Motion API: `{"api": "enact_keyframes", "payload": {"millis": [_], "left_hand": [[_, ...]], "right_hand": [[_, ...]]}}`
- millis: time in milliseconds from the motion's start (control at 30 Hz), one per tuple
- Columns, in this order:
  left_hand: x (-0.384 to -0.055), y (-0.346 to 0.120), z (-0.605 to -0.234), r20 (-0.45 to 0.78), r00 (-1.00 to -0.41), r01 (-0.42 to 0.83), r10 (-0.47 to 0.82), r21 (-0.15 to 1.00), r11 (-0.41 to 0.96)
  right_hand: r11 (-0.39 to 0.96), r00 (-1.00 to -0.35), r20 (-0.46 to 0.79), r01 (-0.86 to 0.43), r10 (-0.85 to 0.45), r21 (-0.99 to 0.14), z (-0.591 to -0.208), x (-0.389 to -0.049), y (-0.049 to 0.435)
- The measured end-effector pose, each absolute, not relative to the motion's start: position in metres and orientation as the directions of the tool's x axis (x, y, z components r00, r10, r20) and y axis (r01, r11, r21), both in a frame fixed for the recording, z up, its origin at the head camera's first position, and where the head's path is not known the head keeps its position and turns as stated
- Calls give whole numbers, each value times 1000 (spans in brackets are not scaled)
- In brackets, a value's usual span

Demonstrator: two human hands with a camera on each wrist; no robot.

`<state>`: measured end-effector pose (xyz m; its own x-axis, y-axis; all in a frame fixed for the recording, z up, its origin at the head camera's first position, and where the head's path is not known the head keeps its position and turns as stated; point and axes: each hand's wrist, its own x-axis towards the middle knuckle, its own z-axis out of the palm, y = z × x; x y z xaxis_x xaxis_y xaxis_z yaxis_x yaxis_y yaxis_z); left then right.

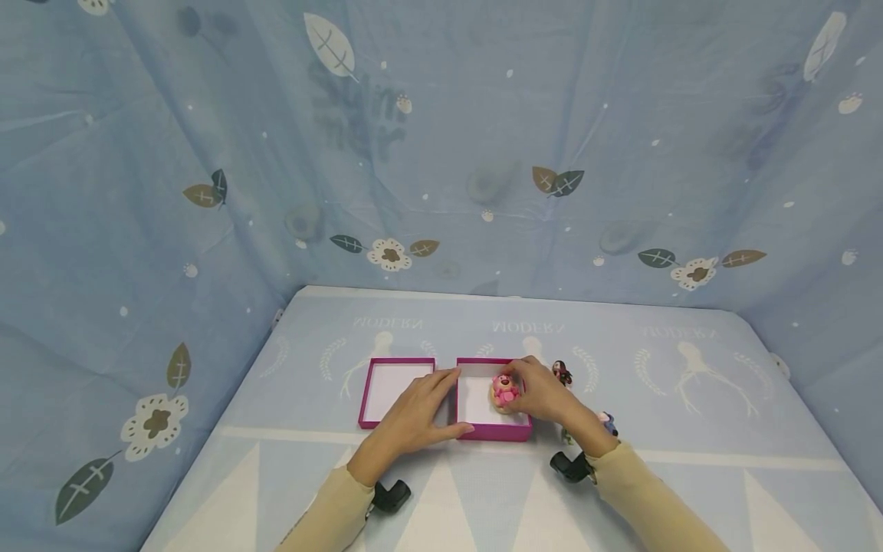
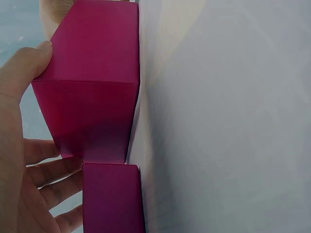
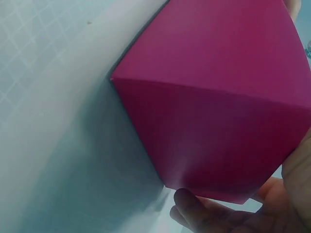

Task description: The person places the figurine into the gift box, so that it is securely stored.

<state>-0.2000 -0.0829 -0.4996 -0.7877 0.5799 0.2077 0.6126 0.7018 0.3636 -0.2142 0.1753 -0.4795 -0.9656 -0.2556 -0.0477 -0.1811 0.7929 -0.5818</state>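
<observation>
A magenta box (image 1: 493, 432) with a white inside stands open on the table. Inside, near its right wall, sits a pink bear figurine (image 1: 505, 391) on a tan base. My right hand (image 1: 545, 391) reaches over that wall and pinches the figurine between thumb and forefinger. In the right wrist view its other fingers (image 3: 209, 213) lie outside the box; the pinch is hidden there. My left hand (image 1: 417, 418) rests along the box's left side, fingers extended. Its thumb (image 2: 36, 60) touches the rim at the front left corner.
A shallower magenta tray or lid (image 1: 362, 395), white inside, lies left of the box. Right of the box are a small dark-haired red figurine (image 1: 562, 373) and a blue figurine (image 1: 608, 422); a green one (image 1: 567, 437) is partly hidden by my right wrist. Patterned cloth hangs behind.
</observation>
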Motion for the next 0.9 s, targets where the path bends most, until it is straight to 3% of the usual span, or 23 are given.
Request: {"api": "enact_keyframes", "payload": {"millis": [900], "left_hand": [[-201,-83,-502,214,-785,617,582,365,698]], "right_hand": [[826,-978,25,-189,-209,-531,-472,-203,178]]}}
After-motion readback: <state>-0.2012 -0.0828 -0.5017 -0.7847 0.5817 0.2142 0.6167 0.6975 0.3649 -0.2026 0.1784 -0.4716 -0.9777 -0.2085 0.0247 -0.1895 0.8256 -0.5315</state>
